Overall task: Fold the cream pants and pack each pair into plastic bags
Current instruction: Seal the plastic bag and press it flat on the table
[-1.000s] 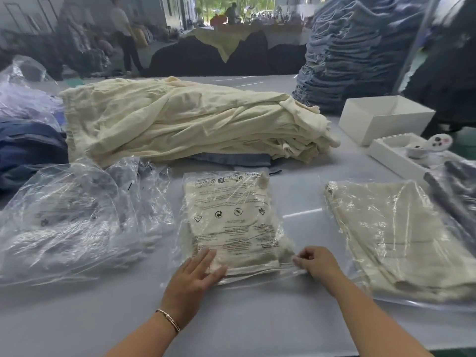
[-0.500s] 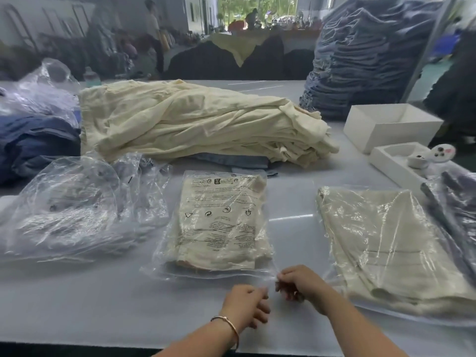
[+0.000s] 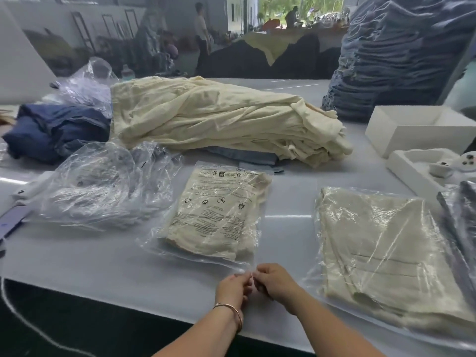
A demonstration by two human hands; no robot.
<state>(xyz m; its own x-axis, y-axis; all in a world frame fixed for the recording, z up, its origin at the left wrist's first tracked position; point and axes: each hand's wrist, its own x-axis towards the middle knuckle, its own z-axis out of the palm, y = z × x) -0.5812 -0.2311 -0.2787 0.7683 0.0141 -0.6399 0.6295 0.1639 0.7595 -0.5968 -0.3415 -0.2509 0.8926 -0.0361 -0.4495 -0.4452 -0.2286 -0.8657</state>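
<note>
A folded pair of cream pants lies inside a printed clear plastic bag (image 3: 219,215) in the middle of the grey table. My left hand (image 3: 233,288) and my right hand (image 3: 273,280) meet at the bag's near open edge, fingers curled, both pinching the thin plastic flap. A second bagged pair of cream pants (image 3: 381,256) lies to the right. A large heap of loose cream pants (image 3: 219,119) sits behind the bag.
A crumpled pile of empty plastic bags (image 3: 103,186) lies at the left, dark blue garments (image 3: 56,130) behind it. White boxes (image 3: 417,130) stand at the right, a tall stack of jeans (image 3: 396,55) beyond. The table's front edge (image 3: 128,297) runs just below my hands.
My left hand left the top of the bag and came to its near edge beside my right hand. Both hands now pinch the flap together.
</note>
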